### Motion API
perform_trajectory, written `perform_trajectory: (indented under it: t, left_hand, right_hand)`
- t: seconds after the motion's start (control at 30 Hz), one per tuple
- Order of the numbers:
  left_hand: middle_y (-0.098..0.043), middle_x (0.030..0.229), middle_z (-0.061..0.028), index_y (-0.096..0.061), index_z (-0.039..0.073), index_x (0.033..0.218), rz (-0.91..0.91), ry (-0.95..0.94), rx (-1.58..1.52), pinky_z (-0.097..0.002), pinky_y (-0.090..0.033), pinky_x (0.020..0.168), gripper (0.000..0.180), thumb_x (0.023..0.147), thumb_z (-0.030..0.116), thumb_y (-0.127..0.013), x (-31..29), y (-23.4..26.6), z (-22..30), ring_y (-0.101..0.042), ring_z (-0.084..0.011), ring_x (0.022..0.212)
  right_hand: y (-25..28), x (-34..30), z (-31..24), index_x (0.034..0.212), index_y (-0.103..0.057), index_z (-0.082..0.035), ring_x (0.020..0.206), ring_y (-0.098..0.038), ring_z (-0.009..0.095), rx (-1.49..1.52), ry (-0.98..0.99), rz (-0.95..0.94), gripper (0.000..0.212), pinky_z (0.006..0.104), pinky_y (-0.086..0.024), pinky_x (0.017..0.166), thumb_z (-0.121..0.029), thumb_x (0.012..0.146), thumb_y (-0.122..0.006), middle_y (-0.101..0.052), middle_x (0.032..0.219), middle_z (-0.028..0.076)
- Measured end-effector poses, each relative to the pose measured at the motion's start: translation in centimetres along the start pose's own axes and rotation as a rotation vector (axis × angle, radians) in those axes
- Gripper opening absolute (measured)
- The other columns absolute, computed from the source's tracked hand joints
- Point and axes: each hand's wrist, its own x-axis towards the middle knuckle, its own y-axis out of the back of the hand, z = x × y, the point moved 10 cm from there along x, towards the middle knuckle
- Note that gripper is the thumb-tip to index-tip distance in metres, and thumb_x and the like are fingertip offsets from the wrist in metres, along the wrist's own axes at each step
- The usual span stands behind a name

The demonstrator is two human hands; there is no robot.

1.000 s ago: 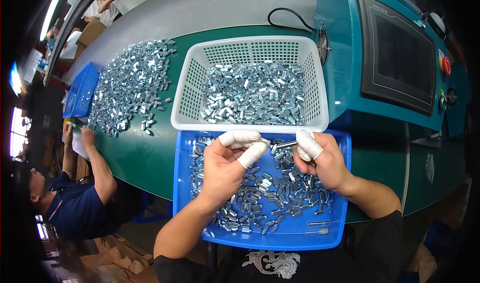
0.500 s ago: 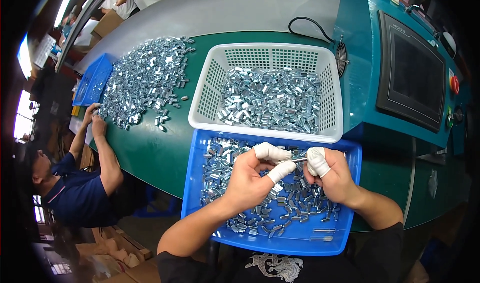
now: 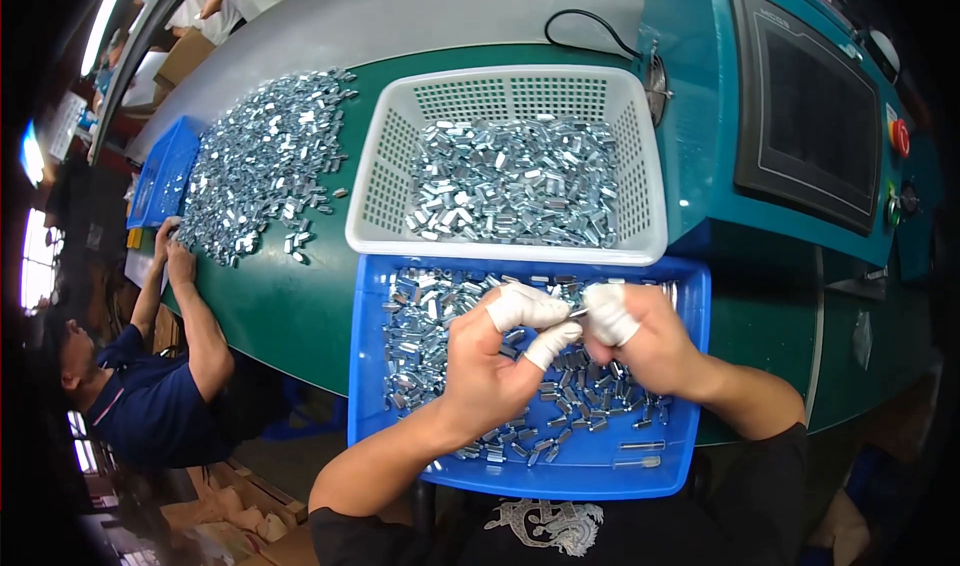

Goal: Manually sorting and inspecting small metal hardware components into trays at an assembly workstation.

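Observation:
My left hand (image 3: 497, 358) and my right hand (image 3: 645, 338) meet over the blue tray (image 3: 620, 478), both closed, with white covers on several fingertips. Between their pinched fingertips shows a short, shiny metal piece (image 3: 579, 313). Whether it is one piece or two end to end, I cannot tell, because the fingers hide most of it. Beneath the hands, the tray holds many loose silvery metal parts (image 3: 575, 391), short and hex-sided. Two slim clear tubes or pins (image 3: 638, 461) lie in the tray's near right corner.
Behind the tray stands a white perforated basket (image 3: 507, 256) of similar parts. A teal machine (image 3: 690, 116) with a dark screen (image 3: 815, 106) and a red button (image 3: 899, 138) is on the right. At left, a co-worker (image 3: 150, 396) reaches toward a heap of parts (image 3: 265, 161) and a blue bin (image 3: 165, 171).
My right hand has turned and closed in on the left, so less of the metal piece shows. The whole view has shifted slightly; the co-worker's hands stay by the heap.

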Motion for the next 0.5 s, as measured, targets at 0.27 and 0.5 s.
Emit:
perform_trajectory:
  t: [0.27,0.5]
  left_hand:
    - [-0.061,0.086,-0.0095,-0.060,-0.001,0.094,0.057,-0.080,0.141,-0.0270,-0.048,0.069,0.024,0.073,-0.004,-0.071,0.7,0.0,2.6,-0.059,-0.0164,0.079]
    - [-0.060,0.080,-0.0054,-0.063,-0.001,0.099,0.040,-0.136,0.090,-0.0223,-0.042,0.059,0.027,0.074,0.001,-0.073,0.5,0.4,2.8,-0.052,-0.0098,0.068]
  right_hand:
    - [-1.0,0.0,2.8,0.066,-0.052,-0.004,0.040,-0.035,0.005,0.447,-0.331,-0.187,0.049,0.0216,-0.028,0.039,-0.037,0.098,-0.034,-0.048,0.052,0.002]
    - [-2.7,-0.6,3.1,0.084,-0.055,0.004,0.035,-0.030,0.007,0.679,-0.439,-0.324,0.049,0.0214,-0.026,0.036,-0.036,0.099,-0.031,-0.044,0.048,0.005]
